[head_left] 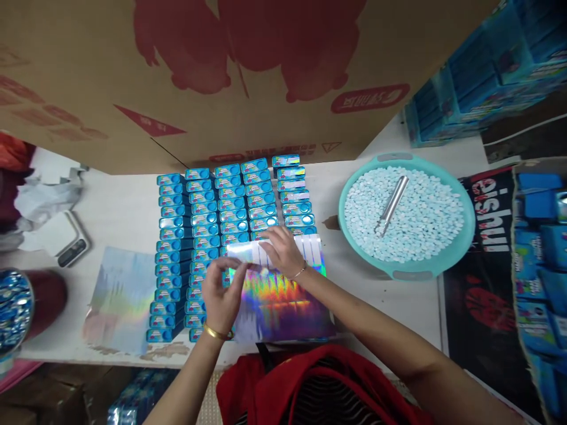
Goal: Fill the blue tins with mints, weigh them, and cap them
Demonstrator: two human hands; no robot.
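Holographic sticker sheet [279,301] pinched in my left hand [222,295], right hand [283,251] flat on it over blue tins [208,218]; peeling step, steady pull likely needed.

Left hand [222,295]: forearm raised from below, fingers curled, thumb and fingertips pinched in a grip. Right hand [283,251]: arm extended diagonally, palm down, fingers spread flat.

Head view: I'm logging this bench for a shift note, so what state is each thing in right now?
Blue tins: lids shut, packed in rows on the table.
Holographic sheet: lying over the tins, top edge held by both hands.
Left hand: pinching the sheet's edge.
Right hand: pressing flat on the sheet.
Teal basin: full of pale tablets.
Metal scoop: resting in the tablets.
Scale: nothing on it.
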